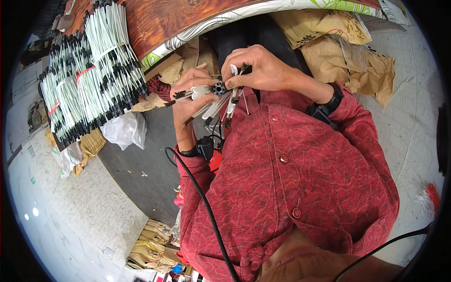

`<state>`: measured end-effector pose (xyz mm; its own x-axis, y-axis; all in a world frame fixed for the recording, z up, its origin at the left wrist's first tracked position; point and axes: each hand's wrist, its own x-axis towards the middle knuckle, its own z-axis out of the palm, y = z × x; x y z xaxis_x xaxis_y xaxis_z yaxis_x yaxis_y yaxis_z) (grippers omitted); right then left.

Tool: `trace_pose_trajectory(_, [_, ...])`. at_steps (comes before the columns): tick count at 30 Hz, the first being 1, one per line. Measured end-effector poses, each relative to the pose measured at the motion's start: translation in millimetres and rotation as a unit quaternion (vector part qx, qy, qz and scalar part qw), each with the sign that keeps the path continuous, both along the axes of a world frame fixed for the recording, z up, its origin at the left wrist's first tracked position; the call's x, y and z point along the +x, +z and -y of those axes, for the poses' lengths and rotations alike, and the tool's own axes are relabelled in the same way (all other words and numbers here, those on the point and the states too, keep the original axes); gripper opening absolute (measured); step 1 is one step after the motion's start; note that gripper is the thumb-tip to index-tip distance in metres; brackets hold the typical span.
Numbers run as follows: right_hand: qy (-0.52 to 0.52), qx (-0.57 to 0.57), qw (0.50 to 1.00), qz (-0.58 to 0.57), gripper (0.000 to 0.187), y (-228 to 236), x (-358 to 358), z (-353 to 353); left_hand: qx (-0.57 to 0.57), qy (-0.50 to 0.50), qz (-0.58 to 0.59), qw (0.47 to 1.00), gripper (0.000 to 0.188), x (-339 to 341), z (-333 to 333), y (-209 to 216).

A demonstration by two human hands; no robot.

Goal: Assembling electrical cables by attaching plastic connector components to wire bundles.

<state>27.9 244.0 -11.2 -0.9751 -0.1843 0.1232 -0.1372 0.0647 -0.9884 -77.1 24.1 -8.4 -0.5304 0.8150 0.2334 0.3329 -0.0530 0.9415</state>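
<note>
In front of my chest, my left hand (pixel 190 91) is closed around a round black hub (pixel 218 88) with notches around its rim. Several thin white rods with black ends (pixel 211 109) fan out below the hub, beside my left fingers. From the other side, my right hand (pixel 260 68) pinches a white rod with black end pieces (pixel 232 102) close against the hub. Its fingers partly hide the place where rod and hub meet. I cannot tell whether that rod is joined to the hub.
Tied bundles of white, black-ended rods (pixel 75 89) are piled at the far left. A wooden table (pixel 178 21) has a white-and-green patterned edge (pixel 230 19). Brown paper sacks (pixel 347 70) lie to the right, a clear plastic bag (pixel 126 129) to the left. A black cable (pixel 202 192) hangs by my left arm.
</note>
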Motion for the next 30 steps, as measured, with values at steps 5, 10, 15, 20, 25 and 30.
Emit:
trace_pose_trajectory(5, [-0.022, 0.033, 0.997, -0.063, 0.017, 1, 7, -2, -0.038, 0.035, 0.115, 0.992, 0.064, 9, -1, 9])
trace_pose_trajectory(10, [0.034, -0.019, 0.998, -0.052, 0.023, 10, 4, -4, -0.033, 0.039, 0.195, 0.979, 0.094, 21, -14, 26])
trace_pose_trajectory(15, [0.052, -0.020, 0.995, -0.086, 0.026, 3, 2, -6, -0.018, 0.098, 0.008, 0.995, 0.099, 15, -14, 16])
trace_pose_trajectory(20, [0.034, -0.026, 0.998, -0.050, 0.030, -1, 3, -10, -0.092, 0.180, -0.164, 0.965, 0.107, 12, -8, 16])
trace_pose_trajectory(25, [0.050, -0.036, 0.997, -0.051, 0.027, 1, 1, -8, -0.151, 0.171, -0.174, 0.958, 0.108, 9, -7, 17])
trace_pose_trajectory(30, [0.100, -0.011, 0.990, -0.104, 0.027, -1, -5, -10, -0.150, 0.135, -0.211, 0.956, 0.106, 6, -14, 26])
